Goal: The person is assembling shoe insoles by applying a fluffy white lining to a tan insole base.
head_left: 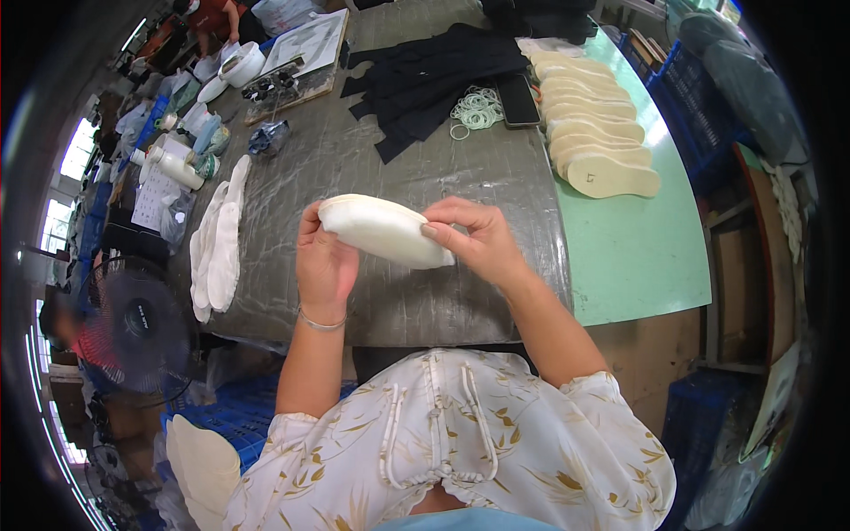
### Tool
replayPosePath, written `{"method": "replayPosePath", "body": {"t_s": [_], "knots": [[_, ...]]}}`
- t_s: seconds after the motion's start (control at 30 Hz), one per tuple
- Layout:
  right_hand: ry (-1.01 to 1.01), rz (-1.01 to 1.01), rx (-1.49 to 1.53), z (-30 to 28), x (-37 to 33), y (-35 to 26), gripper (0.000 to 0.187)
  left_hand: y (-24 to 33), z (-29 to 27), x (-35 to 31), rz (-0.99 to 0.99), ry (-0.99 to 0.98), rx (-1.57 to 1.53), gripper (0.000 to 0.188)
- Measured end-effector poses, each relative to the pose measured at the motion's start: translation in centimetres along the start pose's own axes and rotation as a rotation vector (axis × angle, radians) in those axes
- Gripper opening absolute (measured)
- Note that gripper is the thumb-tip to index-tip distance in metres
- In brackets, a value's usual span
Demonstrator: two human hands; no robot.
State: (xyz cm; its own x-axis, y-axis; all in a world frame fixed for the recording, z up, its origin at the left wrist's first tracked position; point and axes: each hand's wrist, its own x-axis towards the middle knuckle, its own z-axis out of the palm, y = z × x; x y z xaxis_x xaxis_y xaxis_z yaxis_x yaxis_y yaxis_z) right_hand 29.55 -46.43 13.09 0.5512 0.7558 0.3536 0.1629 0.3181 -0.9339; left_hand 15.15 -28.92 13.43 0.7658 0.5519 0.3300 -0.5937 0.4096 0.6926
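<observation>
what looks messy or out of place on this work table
Little stands out. The loose pile of pale green rubber bands lies scattered beside the black phone, and the black fabric pieces are heaped unevenly. The row of beige insoles is neat. Both hands, left hand and right hand, hold a white insole.

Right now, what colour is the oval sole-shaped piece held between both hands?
The sole-shaped piece is white to cream, plain, with no pattern; the head view shows it.
</observation>
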Motion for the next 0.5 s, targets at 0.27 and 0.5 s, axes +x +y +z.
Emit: {"method": "replayPosePath", "body": {"t_s": [0.27,0.5], "knots": [[0.031,0.057,-0.038,0.2,-0.8,1.1,0.015,-1.3,-3.1,-0.1,-0.055,0.167,-0.250,0.030],[-0.079,0.332,0.006,-2.0,-2.7,2.8,0.028,-3.7,-4.8,0.4,-0.111,0.194,-0.407,0.033]]}}
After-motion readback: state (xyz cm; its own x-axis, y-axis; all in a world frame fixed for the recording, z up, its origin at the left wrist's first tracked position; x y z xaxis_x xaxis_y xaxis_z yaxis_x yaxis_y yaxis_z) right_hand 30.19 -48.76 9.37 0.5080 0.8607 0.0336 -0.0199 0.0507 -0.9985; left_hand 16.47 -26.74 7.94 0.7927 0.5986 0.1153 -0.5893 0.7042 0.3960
